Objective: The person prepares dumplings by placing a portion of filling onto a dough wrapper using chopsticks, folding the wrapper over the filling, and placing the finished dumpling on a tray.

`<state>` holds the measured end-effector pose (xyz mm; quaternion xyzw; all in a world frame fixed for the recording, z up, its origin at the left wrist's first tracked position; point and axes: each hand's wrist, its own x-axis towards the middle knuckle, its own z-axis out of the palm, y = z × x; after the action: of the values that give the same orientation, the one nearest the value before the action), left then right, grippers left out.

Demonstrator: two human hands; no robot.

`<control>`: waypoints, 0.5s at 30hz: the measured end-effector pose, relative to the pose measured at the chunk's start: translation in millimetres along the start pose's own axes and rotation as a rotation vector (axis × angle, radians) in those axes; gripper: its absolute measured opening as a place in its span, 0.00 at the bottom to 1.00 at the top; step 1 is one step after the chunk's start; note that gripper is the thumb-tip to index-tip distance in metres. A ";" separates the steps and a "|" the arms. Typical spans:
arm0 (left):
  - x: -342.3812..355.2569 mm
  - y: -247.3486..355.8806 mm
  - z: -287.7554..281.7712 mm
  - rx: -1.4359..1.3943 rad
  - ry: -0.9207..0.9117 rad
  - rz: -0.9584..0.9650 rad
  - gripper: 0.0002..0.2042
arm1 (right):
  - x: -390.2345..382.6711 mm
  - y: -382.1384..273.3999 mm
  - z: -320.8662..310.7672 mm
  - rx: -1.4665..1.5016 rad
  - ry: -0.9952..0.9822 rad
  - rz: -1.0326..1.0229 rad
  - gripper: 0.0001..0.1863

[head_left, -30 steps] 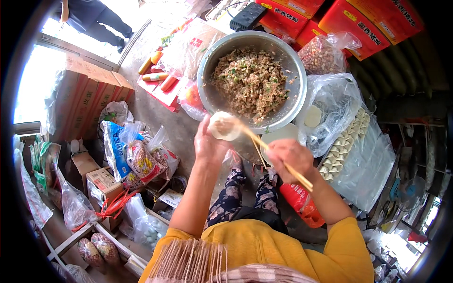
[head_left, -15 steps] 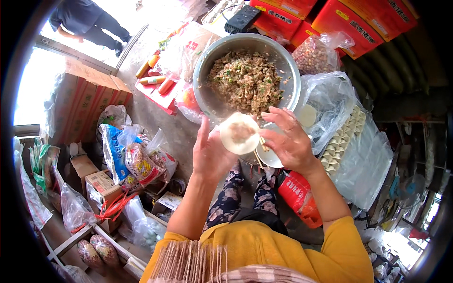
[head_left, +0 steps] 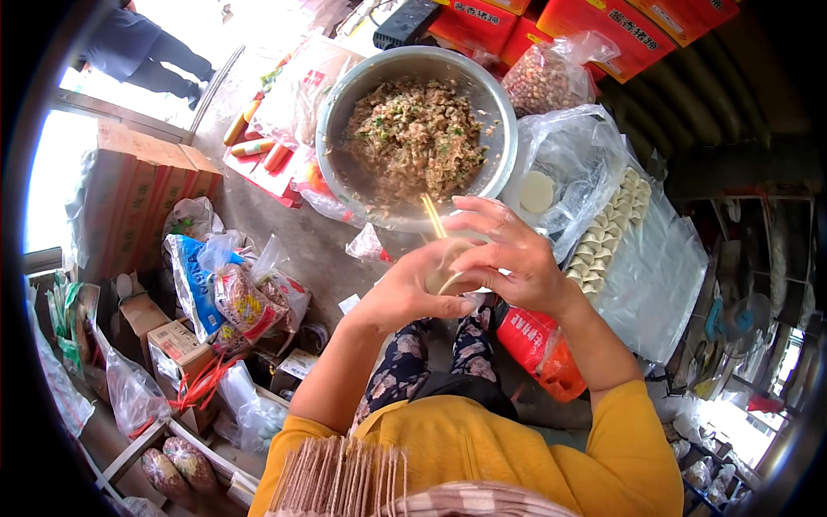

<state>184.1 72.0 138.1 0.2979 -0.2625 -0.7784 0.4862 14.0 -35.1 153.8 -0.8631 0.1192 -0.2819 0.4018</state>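
A round dumpling wrapper (head_left: pixel 443 274), pale and partly folded over, sits between my hands above the floor. My left hand (head_left: pixel 398 289) cups it from the left, thumb along its lower edge. Closed in from the other side, my right hand (head_left: pixel 510 254) pinches the wrapper's edge with its fingertips. A pair of chopsticks (head_left: pixel 432 215) sticks up past the fingers toward the bowl; their lower ends are hidden behind the hands. Just beyond stands a large metal bowl (head_left: pixel 502 177) of minced filling (head_left: pixel 418 138) with green bits. Any filling inside the wrapper is hidden.
Rows of folded dumplings (head_left: pixel 607 233) lie on a plastic-covered surface (head_left: pixel 659 280) at right, beside loose wrappers (head_left: pixel 537 191) in a plastic bag. A red bag (head_left: pixel 538 349) is below. Cartons (head_left: pixel 142 198) and bagged goods (head_left: pixel 245 297) stand left. Another person (head_left: pixel 142 52) stands far left.
My hands have come together, and the wrapper has gone from lying flat and round on the left hand to folded. The chopsticks now point up toward the bowl. The view has shifted slightly.
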 end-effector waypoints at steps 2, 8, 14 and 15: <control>1.9 -9.0 -0.9 0.074 0.049 -0.035 0.25 | -4.0 -2.0 -0.2 0.027 0.011 0.033 0.07; 13.1 -8.6 24.9 0.335 0.191 0.019 0.18 | -17.1 -7.4 -9.8 0.103 0.053 0.183 0.11; 33.2 -20.9 40.5 0.683 0.225 0.083 0.17 | -37.7 -3.8 -29.6 0.068 0.111 0.147 0.10; 37.5 -20.0 48.2 0.685 0.218 0.081 0.17 | -42.0 -4.0 -32.1 0.065 0.117 0.150 0.10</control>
<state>124.4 51.2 149.4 0.5141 -0.4665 -0.5890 0.4136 -39.0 -34.5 157.0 -0.8204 0.1975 -0.3047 0.4417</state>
